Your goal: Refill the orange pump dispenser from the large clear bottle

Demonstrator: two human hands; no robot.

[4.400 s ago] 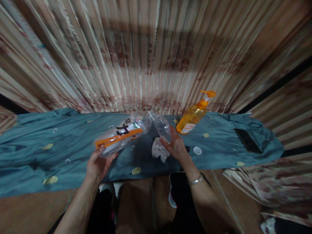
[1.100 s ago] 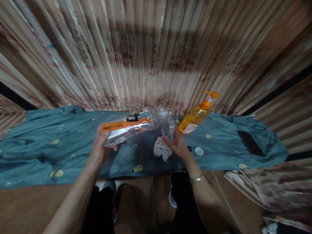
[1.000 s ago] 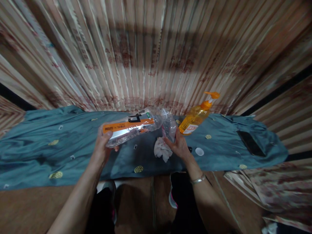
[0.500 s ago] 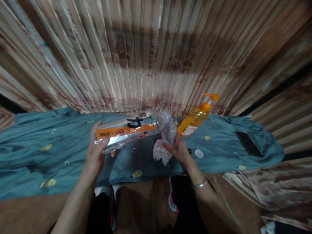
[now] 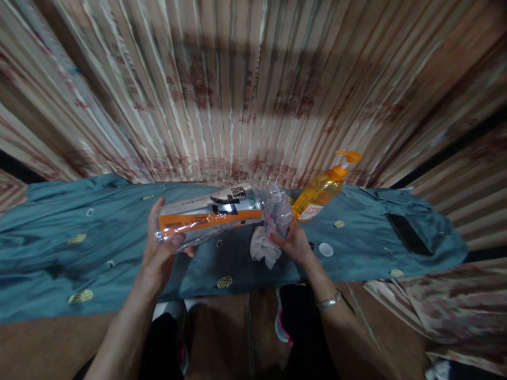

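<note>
My left hand (image 5: pixel 164 248) is closed round the base end of a big clear plastic bottle (image 5: pixel 222 210) with an orange and white label. The bottle lies nearly level, its neck pointing right and tilted slightly up. In my right hand (image 5: pixel 295 240) is a small clear plastic bottle (image 5: pixel 283 214), held at the big bottle's neck. Both are see-through, so I cannot tell whether the mouths touch. A crumpled white tissue (image 5: pixel 264 248) is just below and left of my right fingers; whether they touch it is unclear.
An orange pump bottle (image 5: pixel 319 195) stands tilted in view behind my right hand. To the right, a round white cap (image 5: pixel 326 249) and a black phone (image 5: pixel 407 234) lie on the teal cloth (image 5: pixel 119 227). A pleated curtain (image 5: pixel 222 105) hangs behind.
The big bottle has rolled a little in my left hand, so its label faces differently, and its neck has shifted slightly right. The right hand keeps its hold on the small bottle.
</note>
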